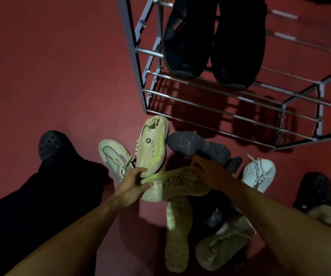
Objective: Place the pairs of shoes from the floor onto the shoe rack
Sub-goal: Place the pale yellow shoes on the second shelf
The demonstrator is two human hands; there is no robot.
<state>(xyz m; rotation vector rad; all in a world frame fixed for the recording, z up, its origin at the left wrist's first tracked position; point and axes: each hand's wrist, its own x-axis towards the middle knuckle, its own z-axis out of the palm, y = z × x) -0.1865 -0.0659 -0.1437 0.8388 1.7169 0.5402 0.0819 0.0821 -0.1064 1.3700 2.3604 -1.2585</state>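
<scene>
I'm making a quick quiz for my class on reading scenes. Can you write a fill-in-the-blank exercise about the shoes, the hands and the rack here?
1. The pair of shoes already resting on the shoe rack is ____ in colour.
2. The floor under the pile is ____.
3. The left hand and the right hand both hold one ____ sneaker with a yellow-green stripe.
4. Its mate lies on the floor with its ____ facing up.

Missing words: black; red; beige; sole
</scene>
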